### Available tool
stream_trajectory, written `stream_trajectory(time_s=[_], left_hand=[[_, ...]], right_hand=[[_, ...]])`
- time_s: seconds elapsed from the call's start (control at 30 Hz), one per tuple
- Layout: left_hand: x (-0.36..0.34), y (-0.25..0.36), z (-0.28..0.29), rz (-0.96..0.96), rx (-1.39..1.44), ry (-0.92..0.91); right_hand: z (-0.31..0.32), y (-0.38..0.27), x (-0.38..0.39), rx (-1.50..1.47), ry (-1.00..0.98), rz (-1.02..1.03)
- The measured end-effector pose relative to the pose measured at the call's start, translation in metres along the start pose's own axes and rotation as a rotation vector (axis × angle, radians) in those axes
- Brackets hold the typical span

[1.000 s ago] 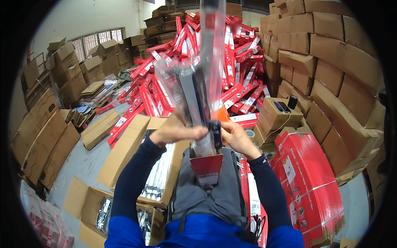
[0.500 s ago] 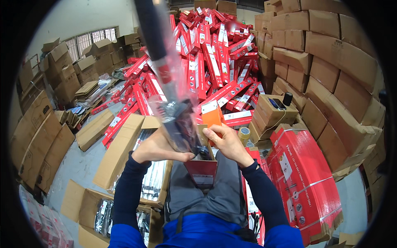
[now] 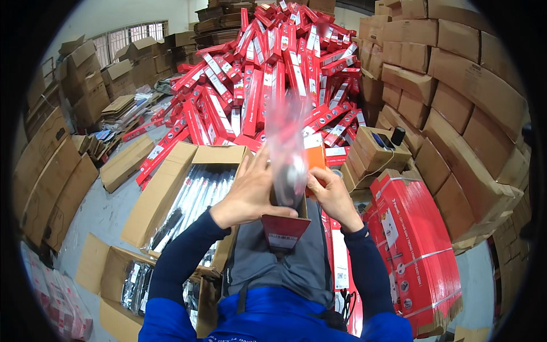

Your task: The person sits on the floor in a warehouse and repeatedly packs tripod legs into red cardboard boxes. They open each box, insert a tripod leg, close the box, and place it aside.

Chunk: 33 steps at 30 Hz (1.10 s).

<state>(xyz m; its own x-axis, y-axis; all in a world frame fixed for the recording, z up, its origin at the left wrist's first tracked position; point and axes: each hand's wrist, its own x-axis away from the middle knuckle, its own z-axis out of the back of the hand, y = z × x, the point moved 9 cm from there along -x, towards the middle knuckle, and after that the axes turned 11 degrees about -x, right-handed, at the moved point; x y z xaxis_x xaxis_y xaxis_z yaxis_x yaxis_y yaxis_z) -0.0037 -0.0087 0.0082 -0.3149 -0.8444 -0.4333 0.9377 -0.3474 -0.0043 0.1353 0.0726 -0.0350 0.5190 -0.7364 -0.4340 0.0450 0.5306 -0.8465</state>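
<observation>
The bagged part stands in the mouth of the red box, long axis running up and far, just right of my left hand, the nearer one, fingers spread. My right hand curls at the box's right edge; I cannot tell whether it grips. The part looks dark inside clear, blurred plastic.

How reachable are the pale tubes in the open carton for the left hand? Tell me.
Probably yes: the left hand looks close beside the open carton, and nothing seems to cover most of the pale tubes. It would have to leave the narrow red box first.
</observation>
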Motion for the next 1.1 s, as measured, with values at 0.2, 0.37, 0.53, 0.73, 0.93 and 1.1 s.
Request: stream_trajectory(time_s=[0.2,0.37,0.53,0.73,0.93,1.1], left_hand=[[0.051,-0.076,0.02,0.044,1.02,0.607],[0.091,-0.067,-0.049,0.139,0.914,0.738],[0.087,-0.008,-0.103,-0.061,0.722,0.51],[0.085,0.001,-0.1,0.118,0.763,0.611],[0.099,0.002,-0.103,0.358,1.324,0.589],[0.092,0.005,-0.106,0.31,1.524,0.491]], right_hand=[[0.002,0.009,0.009,-0.142,0.057,-0.034],[0.006,0.024,0.035,-0.265,0.056,-0.111],[-0.012,0.04,0.054,-0.036,0.001,-0.224],[-0.019,0.033,0.065,0.14,0.099,-0.173],[-0.03,0.051,0.075,-0.31,0.072,-0.234],[-0.021,0.042,0.085,-0.258,0.131,-0.211]])
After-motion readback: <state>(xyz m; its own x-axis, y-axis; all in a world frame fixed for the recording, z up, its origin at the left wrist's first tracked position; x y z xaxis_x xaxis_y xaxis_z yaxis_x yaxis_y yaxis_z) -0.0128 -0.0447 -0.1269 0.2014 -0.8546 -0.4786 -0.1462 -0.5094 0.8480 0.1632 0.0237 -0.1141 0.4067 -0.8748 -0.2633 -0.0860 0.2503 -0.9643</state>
